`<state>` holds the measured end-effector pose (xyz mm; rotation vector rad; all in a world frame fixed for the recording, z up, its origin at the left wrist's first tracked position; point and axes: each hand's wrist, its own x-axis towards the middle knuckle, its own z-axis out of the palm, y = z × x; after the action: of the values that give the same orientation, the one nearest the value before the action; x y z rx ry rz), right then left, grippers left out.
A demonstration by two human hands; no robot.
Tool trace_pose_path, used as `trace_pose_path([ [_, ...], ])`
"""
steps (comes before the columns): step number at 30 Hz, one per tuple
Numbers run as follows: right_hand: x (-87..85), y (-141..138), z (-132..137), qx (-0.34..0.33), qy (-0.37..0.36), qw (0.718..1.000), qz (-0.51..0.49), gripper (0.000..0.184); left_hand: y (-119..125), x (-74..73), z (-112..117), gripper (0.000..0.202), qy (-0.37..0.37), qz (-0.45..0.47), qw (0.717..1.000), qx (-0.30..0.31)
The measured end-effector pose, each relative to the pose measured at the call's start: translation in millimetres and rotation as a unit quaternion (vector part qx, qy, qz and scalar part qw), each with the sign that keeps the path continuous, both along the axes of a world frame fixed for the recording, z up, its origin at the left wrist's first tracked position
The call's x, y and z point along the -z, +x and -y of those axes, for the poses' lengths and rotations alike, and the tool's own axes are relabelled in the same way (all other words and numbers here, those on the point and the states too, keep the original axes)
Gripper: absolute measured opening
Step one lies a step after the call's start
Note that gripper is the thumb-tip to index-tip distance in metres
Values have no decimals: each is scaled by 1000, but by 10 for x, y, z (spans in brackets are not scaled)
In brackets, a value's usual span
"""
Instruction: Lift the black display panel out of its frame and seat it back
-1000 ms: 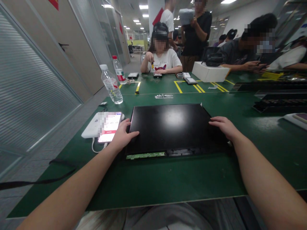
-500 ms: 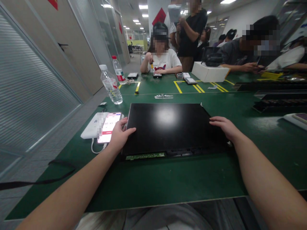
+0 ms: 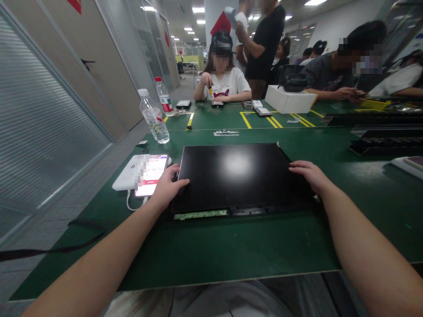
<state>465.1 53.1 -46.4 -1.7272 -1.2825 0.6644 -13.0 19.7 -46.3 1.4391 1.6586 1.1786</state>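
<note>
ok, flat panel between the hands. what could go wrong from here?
1. The left hand has its thumb over the edge of the black display panel; hard pressure there might smudge or stress the face.
2. The green circuit board shows uncovered along the near edge, so a slip could scrape it.
3. The phone and white cable lie close to the left hand and forearm; a sideways move might snag them.

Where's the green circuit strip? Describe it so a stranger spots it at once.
On the green table, a large black panel lies between the left hand and right hand. On its near edge, toward the left, runs a circuit strip. Its light green sets it apart from the surrounding black.
</note>
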Motion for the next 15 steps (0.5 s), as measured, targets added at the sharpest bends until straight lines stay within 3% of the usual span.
trace_pose_path([
  [9, 49, 41, -29, -3, 1, 1000, 17, 14, -24, -36, 27, 45, -6, -79, 996, 45],
  [15, 62, 72, -38, -17, 2, 997, 81, 15, -19, -43, 20, 51, -15, -89, 995, 41],
])
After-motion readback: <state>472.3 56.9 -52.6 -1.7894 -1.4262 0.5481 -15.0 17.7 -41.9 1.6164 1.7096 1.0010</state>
